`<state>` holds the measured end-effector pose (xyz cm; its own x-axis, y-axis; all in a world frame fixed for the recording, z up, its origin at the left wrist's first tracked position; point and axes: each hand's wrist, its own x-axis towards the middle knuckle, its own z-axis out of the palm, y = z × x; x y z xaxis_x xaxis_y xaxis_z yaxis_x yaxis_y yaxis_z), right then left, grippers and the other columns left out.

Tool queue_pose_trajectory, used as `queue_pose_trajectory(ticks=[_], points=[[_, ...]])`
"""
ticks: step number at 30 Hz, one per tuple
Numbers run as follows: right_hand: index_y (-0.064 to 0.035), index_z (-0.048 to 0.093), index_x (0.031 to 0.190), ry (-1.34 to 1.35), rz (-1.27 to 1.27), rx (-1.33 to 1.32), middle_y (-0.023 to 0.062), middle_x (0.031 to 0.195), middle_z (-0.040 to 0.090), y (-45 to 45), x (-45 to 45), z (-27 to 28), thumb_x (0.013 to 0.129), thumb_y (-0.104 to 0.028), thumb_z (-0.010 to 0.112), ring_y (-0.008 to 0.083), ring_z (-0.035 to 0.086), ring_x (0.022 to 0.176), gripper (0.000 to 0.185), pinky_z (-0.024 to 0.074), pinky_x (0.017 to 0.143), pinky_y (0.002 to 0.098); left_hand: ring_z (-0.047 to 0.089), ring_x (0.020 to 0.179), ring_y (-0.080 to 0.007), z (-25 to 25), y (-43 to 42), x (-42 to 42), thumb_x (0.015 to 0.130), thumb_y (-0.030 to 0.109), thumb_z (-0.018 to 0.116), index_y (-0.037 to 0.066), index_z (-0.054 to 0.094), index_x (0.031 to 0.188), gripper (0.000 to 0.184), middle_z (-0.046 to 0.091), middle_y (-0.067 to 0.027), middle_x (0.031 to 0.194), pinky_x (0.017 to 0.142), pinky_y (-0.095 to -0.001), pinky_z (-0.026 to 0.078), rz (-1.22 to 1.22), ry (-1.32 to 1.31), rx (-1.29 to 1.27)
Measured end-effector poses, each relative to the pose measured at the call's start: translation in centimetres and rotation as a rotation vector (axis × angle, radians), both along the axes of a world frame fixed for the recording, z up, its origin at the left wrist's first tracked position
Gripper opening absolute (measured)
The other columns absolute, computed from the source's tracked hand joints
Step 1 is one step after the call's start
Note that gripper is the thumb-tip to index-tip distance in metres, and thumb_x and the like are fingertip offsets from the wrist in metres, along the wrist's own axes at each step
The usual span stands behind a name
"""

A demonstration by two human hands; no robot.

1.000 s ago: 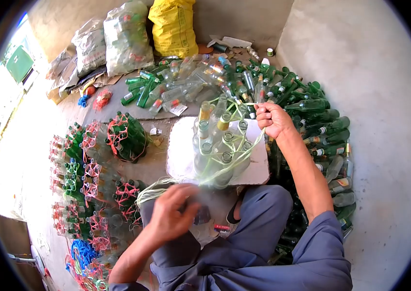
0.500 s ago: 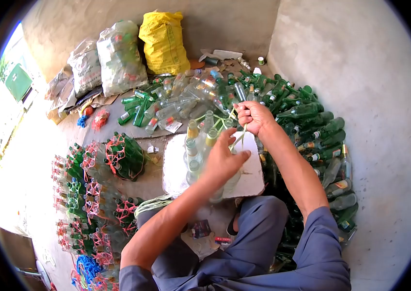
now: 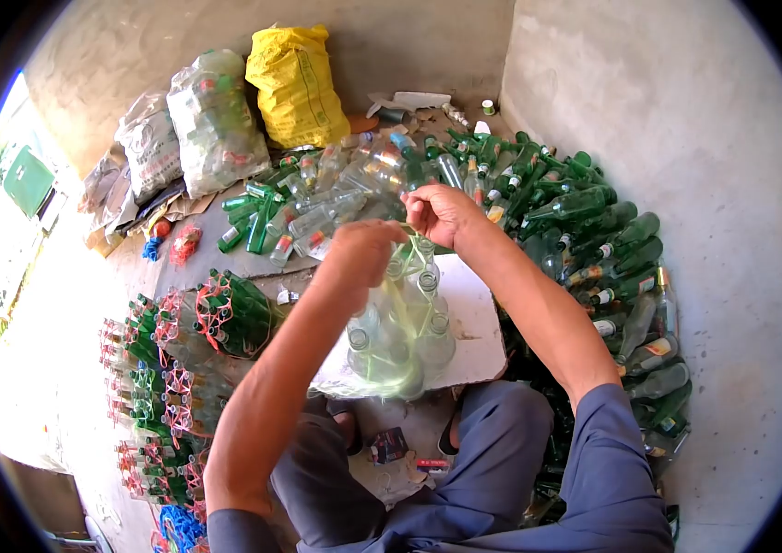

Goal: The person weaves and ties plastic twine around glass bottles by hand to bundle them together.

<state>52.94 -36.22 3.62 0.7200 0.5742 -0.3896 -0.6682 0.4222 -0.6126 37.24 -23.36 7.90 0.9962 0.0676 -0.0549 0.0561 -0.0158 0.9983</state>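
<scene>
1. Head view, centre: clear glass bottles (image 3: 434, 346), a cluster standing on a white board (image 3: 479, 313), in front of the person's knees; necks upward, several partly hidden by the left arm.
2. Pale green string (image 3: 416, 238), in strands around and between the bottle necks, its upper part rising to the hands.
3. Right hand (image 3: 442, 217), above the far side of the cluster; fingers curled in, thumb and fingertips closed together on the string.
4. Left hand (image 3: 365, 251), just beside the right, over the bottles; fingers bent, tips at the string. Thumb hidden; whether it grips the string cannot be told.
5. Bound bundle of green bottles (image 3: 242, 318), pink string about the necks, left of the board; further tied bundles (image 3: 190, 396) stand nearby.
6. Loose bottle heap (image 3: 580, 207), mostly green, lying beyond the board and along the right.
7. Yellow sack (image 3: 294, 88), upright near the back wall; beside it, a translucent bag (image 3: 216, 120) with bottles inside.
8. Blue string (image 3: 181, 527), bunched at lower left.
</scene>
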Motion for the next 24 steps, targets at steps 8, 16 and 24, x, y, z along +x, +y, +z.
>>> queue_pose_trajectory(ticks=[8, 16, 24], points=[[0.003, 0.065, 0.096, -0.222, 0.083, -0.09, 0.0107, 0.088, 0.071, 1.2, -0.8, -1.0, 0.088, -0.007, 0.065, 0.0188, 0.071, 0.076, 0.013, 0.0601, 0.069, 0.0305, 0.023, 0.042, -0.0055, 2.2, 5.6, 2.3, 0.098, 0.023, 0.054, 0.006, 0.062, 0.093, 0.02, 0.03, 0.0092, 0.051, 0.041, -0.0254, 0.018, 0.192, 0.119, -0.235], [0.0053, 0.066, 0.105, -0.752, 0.081, -0.476, 0.0138, 0.093, 0.071, -1.4, -3.9, 0.0, 0.087, -0.021, 0.072, 0.0208, 0.07, 0.079, 0.032, 0.058, 0.068, 0.0298, 0.024, 0.044, -0.0056, 4.0, 9.9, 3.7, 0.098, 0.021, 0.054, 0.006, 0.062, 0.092, 0.018, 0.031, 0.0093, 0.053, 0.043, -0.0246, 0.017, 0.161, 0.061, -0.184], [0.0083, 0.055, 0.126, -1.864, 0.086, -1.345, 0.0232, 0.115, 0.062, -2.6, -8.5, -0.2, 0.08, -0.056, 0.072, 0.0373, 0.063, 0.104, 0.081, 0.052, 0.088, 0.0426, 0.024, 0.044, -0.0065, 5.0, 9.3, 5.7, 0.099, 0.02, 0.053, 0.006, 0.06, 0.092, 0.017, 0.031, 0.0078, 0.054, 0.044, -0.0254, 0.02, 0.187, 0.075, -0.197]])
